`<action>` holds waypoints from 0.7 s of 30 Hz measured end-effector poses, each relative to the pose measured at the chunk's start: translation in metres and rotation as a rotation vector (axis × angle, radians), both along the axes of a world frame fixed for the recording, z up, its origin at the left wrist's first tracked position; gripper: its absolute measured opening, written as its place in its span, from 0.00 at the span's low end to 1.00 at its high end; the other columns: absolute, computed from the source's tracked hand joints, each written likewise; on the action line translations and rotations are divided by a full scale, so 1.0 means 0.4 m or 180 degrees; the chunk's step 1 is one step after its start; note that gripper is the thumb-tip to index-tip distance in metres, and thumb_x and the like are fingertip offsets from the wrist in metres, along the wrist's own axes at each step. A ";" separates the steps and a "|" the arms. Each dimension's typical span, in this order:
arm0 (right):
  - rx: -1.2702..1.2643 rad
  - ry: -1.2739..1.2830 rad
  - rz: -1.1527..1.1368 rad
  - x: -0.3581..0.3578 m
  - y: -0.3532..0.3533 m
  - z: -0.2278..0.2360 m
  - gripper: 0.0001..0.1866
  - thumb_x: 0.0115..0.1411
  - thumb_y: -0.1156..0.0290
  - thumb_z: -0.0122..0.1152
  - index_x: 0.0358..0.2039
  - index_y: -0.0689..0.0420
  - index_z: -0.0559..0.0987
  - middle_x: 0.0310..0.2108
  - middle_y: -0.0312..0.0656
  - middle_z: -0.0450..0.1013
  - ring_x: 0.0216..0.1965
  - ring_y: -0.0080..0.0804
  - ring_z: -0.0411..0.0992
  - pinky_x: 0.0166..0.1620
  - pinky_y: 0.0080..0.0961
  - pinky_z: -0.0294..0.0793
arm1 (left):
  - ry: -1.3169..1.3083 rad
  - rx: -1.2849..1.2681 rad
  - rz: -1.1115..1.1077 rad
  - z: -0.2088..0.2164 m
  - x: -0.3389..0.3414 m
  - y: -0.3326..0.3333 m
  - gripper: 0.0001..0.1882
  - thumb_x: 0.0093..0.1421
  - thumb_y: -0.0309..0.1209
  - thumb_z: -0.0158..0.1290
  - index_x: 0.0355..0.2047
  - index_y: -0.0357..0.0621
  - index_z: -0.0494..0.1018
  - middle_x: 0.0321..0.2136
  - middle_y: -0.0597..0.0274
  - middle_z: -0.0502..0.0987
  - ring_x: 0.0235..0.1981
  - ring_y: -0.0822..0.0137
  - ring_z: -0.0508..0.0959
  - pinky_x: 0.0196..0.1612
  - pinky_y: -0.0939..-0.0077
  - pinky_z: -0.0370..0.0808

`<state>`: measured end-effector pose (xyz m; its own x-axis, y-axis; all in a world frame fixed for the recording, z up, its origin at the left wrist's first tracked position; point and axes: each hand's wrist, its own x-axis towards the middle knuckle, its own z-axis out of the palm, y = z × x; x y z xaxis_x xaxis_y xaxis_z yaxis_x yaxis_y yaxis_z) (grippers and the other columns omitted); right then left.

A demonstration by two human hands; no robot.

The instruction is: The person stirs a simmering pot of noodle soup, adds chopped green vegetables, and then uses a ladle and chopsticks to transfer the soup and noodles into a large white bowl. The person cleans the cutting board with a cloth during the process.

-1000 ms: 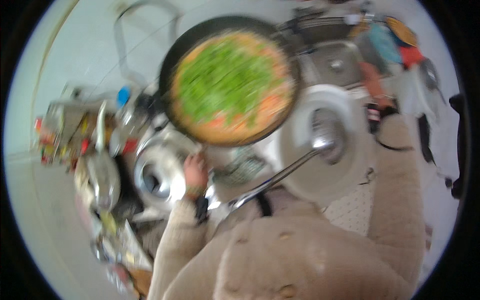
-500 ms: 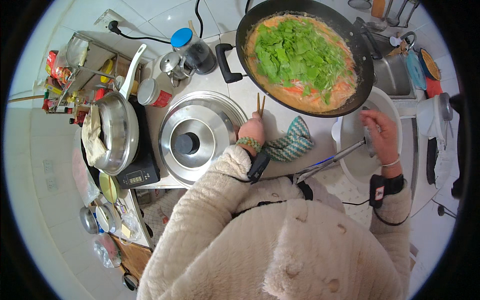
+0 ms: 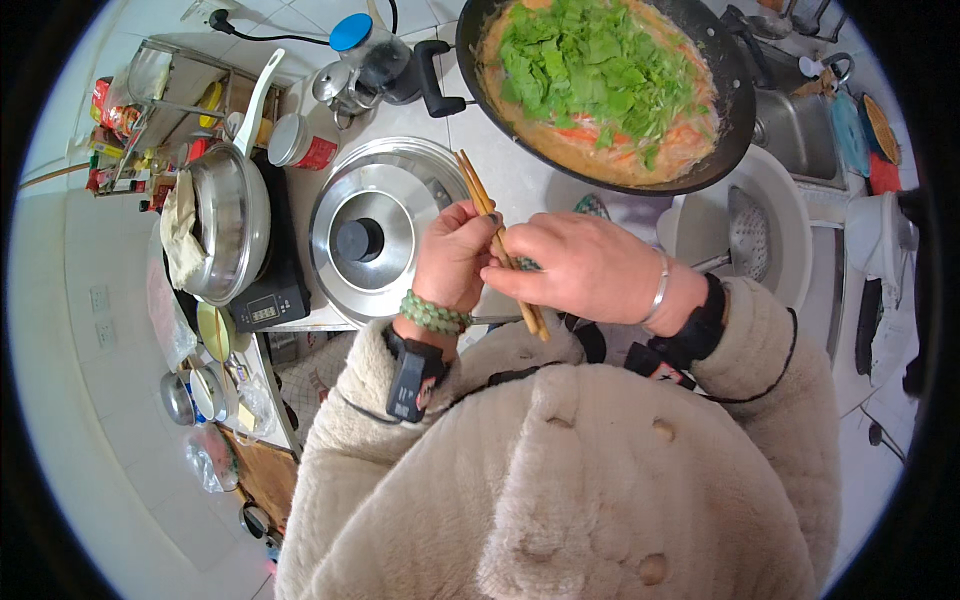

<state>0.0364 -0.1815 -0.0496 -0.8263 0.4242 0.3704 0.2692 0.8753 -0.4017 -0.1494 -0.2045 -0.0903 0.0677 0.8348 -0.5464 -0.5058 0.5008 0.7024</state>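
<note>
A pair of wooden chopsticks (image 3: 477, 185) slants between my two hands, above the counter in front of me. My left hand (image 3: 447, 262), with a green bead bracelet at its wrist, is closed around their upper part. From the other side my right hand (image 3: 590, 268) pinches them lower down. Beyond my hands stands a black wok (image 3: 737, 130) filled with chopped leafy greens (image 3: 600, 75) over orange shreds and broth. A skimmer (image 3: 748, 235) rests in the white basin (image 3: 803, 265) to the right. The zigzag-patterned cloth thing (image 3: 592, 206) is mostly hidden behind my right hand.
Left of my hands lies a steel lid (image 3: 397, 205) with a black knob. Farther left, a steel pan (image 3: 232, 215) with a cloth on it stands on a black electric cooker (image 3: 280, 305). A glass jug (image 3: 388, 68) is at the back; a sink (image 3: 800, 140) is far right.
My right hand has let go of the skimmer and come left onto the chopsticks. The left hand has drawn them back toward me. The skimmer now lies in the basin.
</note>
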 end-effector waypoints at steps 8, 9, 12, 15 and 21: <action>0.0412 0.0874 -0.0334 0.122 0.033 0.134 0.05 0.49 0.75 0.60 0.26 0.60 0.74 0.25 0.39 0.70 0.30 0.29 0.73 0.30 0.25 0.73 | -0.0263 0.1159 -0.0578 0.101 0.017 -0.049 0.14 0.62 0.31 0.48 0.47 0.40 0.65 0.34 0.62 0.75 0.33 0.74 0.75 0.35 0.80 0.73; 0.0868 0.0884 -0.0632 0.161 0.047 0.145 0.04 0.52 0.76 0.60 0.26 0.63 0.75 0.25 0.40 0.71 0.31 0.27 0.73 0.31 0.26 0.74 | -0.0047 0.1284 -0.0687 0.104 0.003 -0.048 0.16 0.62 0.34 0.49 0.48 0.41 0.65 0.35 0.61 0.75 0.34 0.73 0.75 0.36 0.79 0.73; -0.1960 0.2198 -0.1928 0.227 0.131 0.071 0.06 0.61 0.73 0.53 0.33 0.63 0.76 0.29 0.37 0.74 0.35 0.23 0.74 0.33 0.21 0.75 | 0.0597 0.1106 -0.0738 0.092 -0.020 -0.042 0.17 0.62 0.35 0.50 0.48 0.40 0.65 0.36 0.60 0.75 0.34 0.73 0.75 0.36 0.80 0.73; -0.2631 0.1853 -0.2516 0.308 0.237 -0.007 0.09 0.61 0.69 0.52 0.33 0.61 0.77 0.29 0.37 0.75 0.29 0.22 0.75 0.32 0.17 0.75 | 0.0551 0.0996 -0.0856 0.069 -0.029 -0.048 0.16 0.62 0.31 0.49 0.48 0.39 0.64 0.36 0.61 0.74 0.33 0.74 0.74 0.35 0.81 0.72; -0.2020 0.1686 -0.3556 0.346 0.372 -0.017 0.08 0.61 0.68 0.54 0.36 0.57 0.78 0.28 0.35 0.75 0.26 0.19 0.74 0.31 0.13 0.74 | 0.0763 0.0669 -0.0774 0.050 -0.061 -0.081 0.12 0.62 0.28 0.48 0.45 0.40 0.66 0.34 0.63 0.75 0.32 0.74 0.74 0.34 0.82 0.71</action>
